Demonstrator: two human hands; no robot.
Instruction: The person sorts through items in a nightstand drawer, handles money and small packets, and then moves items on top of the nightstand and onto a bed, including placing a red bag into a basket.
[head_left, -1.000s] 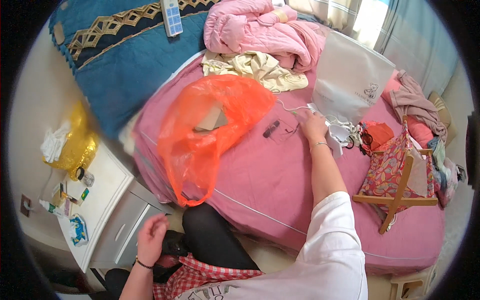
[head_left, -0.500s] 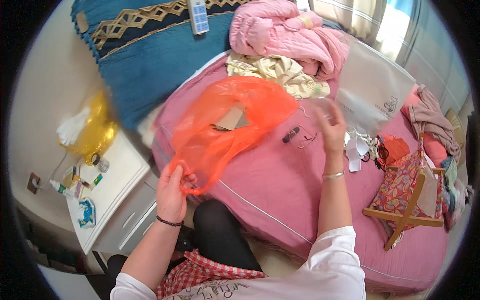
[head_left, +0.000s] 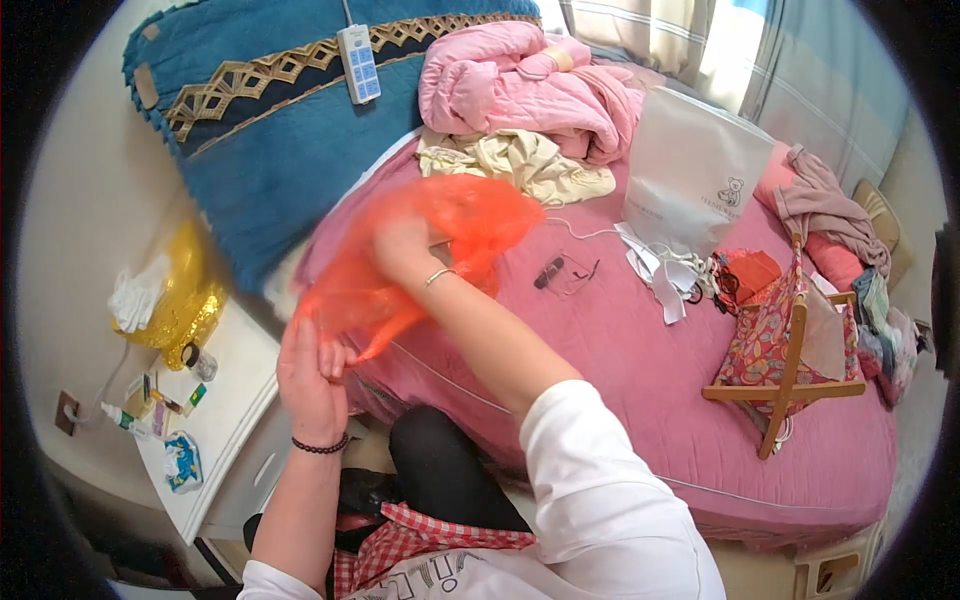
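A translucent red plastic bag (head_left: 490, 205) is held over the near left part of the pink bed. My left hand (head_left: 312, 375) has its fingers closed on the bag's near edge, by the bedside cabinet. My right hand (head_left: 402, 245) reaches across to the left and into the bag; red film and blur hide its fingers, so whether they hold anything does not show. Right of the bag, a small dark item with thin wire-like parts (head_left: 552, 273), perhaps glasses, lies on the pink bed cover (head_left: 600, 360).
A white cabinet (head_left: 235, 410) at left carries small bottles and a yellow bag (head_left: 185, 305). A power strip (head_left: 359, 65) rests on the blue headboard. Pink bedding (head_left: 530, 90), a whitish bag (head_left: 690, 165), white strips (head_left: 668, 285) and a wood-framed fabric basket (head_left: 775, 345) occupy the bed.
My right hand has moved left from above the bed into the red bag. The bag has shifted a little left and bunched up; the cardboard-like piece seen in it is now hidden.
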